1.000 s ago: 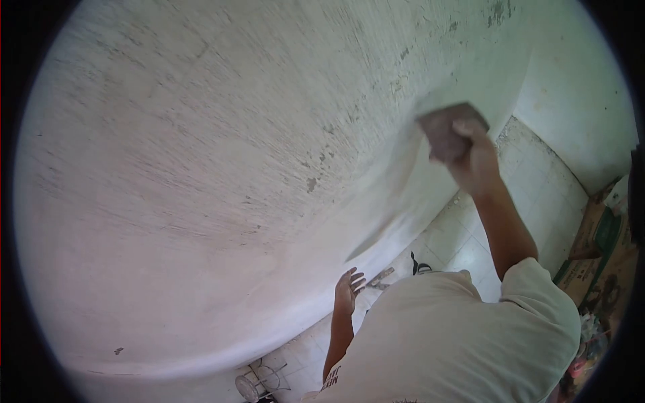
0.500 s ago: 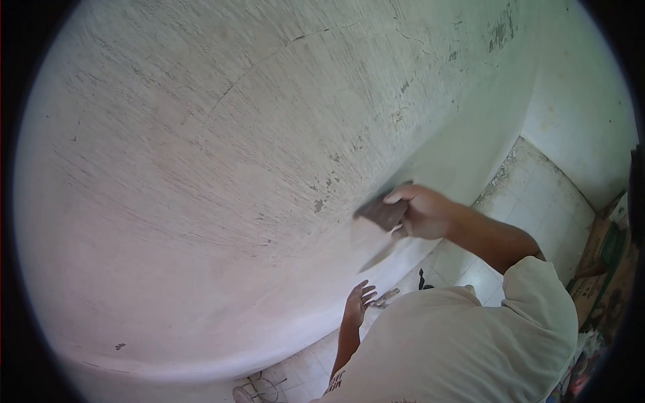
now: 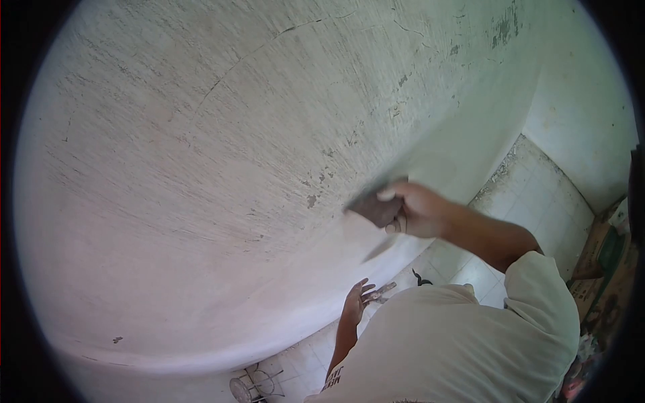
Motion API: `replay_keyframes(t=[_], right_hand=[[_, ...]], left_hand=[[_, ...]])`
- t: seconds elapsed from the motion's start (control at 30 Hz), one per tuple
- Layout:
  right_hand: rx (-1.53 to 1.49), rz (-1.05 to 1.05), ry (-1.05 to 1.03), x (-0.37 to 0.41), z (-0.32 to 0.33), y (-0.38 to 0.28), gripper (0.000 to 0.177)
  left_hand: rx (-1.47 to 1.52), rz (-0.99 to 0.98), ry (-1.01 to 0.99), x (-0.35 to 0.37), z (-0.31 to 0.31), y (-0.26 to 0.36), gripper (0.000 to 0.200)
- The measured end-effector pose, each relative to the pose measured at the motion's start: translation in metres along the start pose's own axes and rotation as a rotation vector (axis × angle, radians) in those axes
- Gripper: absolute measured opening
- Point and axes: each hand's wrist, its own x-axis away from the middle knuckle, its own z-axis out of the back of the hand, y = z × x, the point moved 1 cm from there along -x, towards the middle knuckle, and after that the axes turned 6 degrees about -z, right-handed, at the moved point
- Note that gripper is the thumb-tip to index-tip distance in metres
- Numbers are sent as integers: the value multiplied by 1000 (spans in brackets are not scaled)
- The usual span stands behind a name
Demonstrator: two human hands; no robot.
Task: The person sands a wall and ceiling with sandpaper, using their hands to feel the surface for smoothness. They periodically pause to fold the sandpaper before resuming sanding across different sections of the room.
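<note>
My right hand (image 3: 418,209) is closed on a dark flat sheet (image 3: 377,203), like sandpaper, thumb on top and fingers curled beneath. The sheet lies against the wall (image 3: 222,181), which is pale with fine scratches, cracks and chipped patches. Below those fingers shows a thin pointed grey shape (image 3: 380,250), blurred. My left hand (image 3: 355,301) is lower down beside the wall, fingers apart and holding nothing. Just past its fingertips, a narrow flat piece (image 3: 381,293) appears over the floor.
Pale floor tiles (image 3: 537,201) run along the wall's foot, with crumbs of debris near the corner. A round-topped stool (image 3: 242,389) stands at the bottom. Printed cardboard boxes (image 3: 598,275) are at the right edge. A small black curved thing (image 3: 420,279) lies near my body.
My right hand and the dark sheet have shifted slightly left along the wall. My left hand stays near the wall with fingers apart. The view has shifted a little, showing more of the stool.
</note>
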Motion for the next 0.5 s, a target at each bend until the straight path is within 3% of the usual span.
replay_keyframes(t=[0.03, 0.13, 0.23, 0.3, 0.33, 0.4, 0.47, 0.5], right_hand=[[64, 101, -210, 19, -23, -17, 22], [162, 501, -379, 61, -55, -27, 23], [77, 257, -131, 29, -11, 25, 17], [26, -67, 140, 10, 21, 71, 23], [-72, -271, 110, -4, 51, 96, 28], [8, -373, 230, -10, 49, 97, 30], [38, -42, 178, -11, 18, 49, 26], [-26, 2, 23, -4, -1, 13, 22]], left_hand=[[7, -9, 5, -2, -2, 3, 55], [33, -37, 16, -3, -4, 6, 56], [64, -61, 19, -2, 0, 4, 55], [71, -54, 27, 1, 0, 1, 55], [72, -48, 29, 1, 0, 0, 54], [74, -27, 35, 3, 3, -6, 54], [72, -33, 16, 3, 6, -10, 53], [63, -33, 19, 2, 3, -7, 53]])
